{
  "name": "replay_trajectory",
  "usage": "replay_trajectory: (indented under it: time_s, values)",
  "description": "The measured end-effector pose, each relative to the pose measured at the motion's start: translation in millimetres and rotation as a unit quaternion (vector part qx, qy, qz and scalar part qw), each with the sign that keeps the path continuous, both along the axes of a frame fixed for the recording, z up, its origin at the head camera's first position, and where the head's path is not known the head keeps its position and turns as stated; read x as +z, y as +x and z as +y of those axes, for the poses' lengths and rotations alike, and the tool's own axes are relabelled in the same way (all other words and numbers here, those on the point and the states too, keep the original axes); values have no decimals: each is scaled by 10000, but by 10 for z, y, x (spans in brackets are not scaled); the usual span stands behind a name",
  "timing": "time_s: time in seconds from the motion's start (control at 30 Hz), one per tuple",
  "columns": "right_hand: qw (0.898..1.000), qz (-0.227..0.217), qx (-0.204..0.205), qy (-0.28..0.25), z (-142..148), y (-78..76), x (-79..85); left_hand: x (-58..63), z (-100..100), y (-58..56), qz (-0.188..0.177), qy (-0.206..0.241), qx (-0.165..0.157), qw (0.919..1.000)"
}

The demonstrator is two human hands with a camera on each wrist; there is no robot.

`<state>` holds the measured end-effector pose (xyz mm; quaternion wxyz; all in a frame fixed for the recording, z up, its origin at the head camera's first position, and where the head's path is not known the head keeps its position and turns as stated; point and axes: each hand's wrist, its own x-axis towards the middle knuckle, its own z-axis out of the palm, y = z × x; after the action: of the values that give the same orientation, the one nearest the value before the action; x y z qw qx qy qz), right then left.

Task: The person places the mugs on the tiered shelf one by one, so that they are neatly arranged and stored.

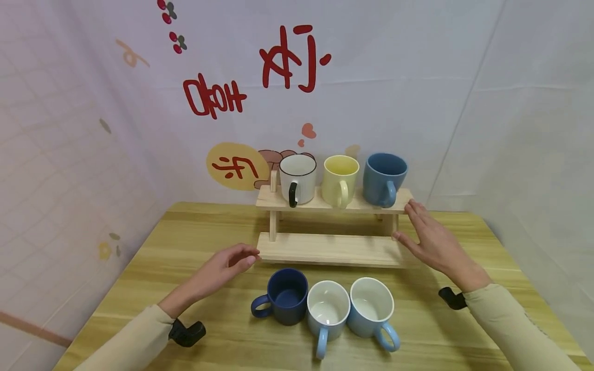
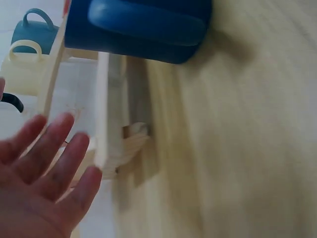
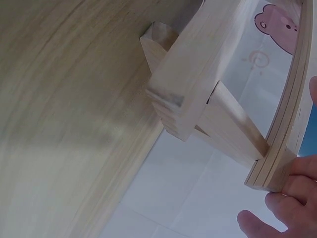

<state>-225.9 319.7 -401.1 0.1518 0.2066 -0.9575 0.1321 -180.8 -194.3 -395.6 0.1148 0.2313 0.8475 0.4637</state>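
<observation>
A two-tier wooden rack (image 1: 325,248) stands toward the back of the table. Its upper shelf carries a white mug with a black rim and handle (image 1: 307,185), a pale yellow mug (image 1: 331,186) and a blue mug (image 1: 374,186). My right hand (image 1: 438,246), fingers extended, touches the right end of that shelf; in the right wrist view its fingertips (image 3: 303,166) lie at the board's end. With loosely spread fingers, my left hand (image 1: 232,264) is by the left end of the lower shelf and holds nothing. A navy mug (image 1: 291,312) sits just right of it.
Beside the navy mug, in front of the rack, stand two light blue mugs with white insides, one in the middle (image 1: 333,332) and one at the right (image 1: 363,325). Behind the wooden table (image 1: 223,335) hangs a white printed curtain (image 1: 394,77).
</observation>
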Motion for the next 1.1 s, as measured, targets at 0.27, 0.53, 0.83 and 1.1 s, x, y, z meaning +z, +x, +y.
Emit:
replay_trajectory:
  time_s: [0.27, 0.53, 0.83, 1.1]
  values:
    - [10000, 28, -11, -23, -13, 9, 5, -153, -125, 147, -1051, 260, -978, 9893]
    - [9999, 97, 14, -41, -18, 17, -1, -276, -72, 254, -1323, 577, -1387, 9798]
    - [9999, 103, -7, -57, -38, 19, -14, -372, 49, 297, -1619, 969, -1561, 9696]
    - [10000, 46, -24, -85, -37, 29, -7, -461, 159, 404, -1395, 1220, -1178, 9756]
